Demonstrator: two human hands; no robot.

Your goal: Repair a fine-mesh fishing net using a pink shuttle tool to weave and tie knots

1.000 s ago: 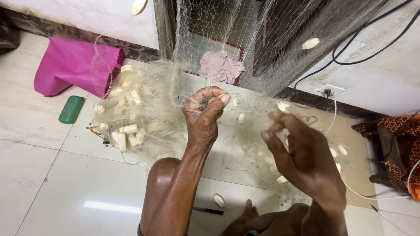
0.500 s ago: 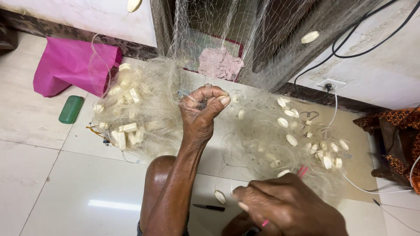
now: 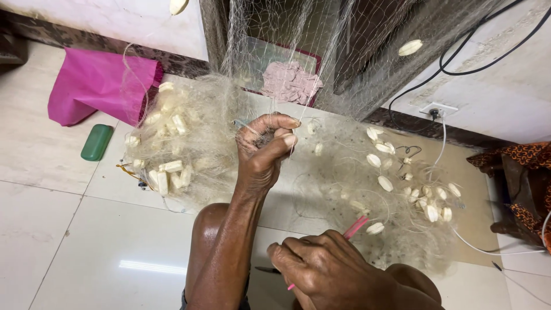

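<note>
Above the floor, left hand (image 3: 265, 150) pinches net (image 3: 195, 126) — right hand (image 3: 327, 270) grips pink needle (image 3: 356, 227).

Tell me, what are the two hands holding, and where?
Left hand pinches a bunch of fishing net mesh between thumb and fingers. Right hand holds a thin pink tool near its lower end.

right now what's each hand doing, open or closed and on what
Left hand: closed, pinching a bunch of the fishing net.
Right hand: closed around a thin pink tool.
</note>
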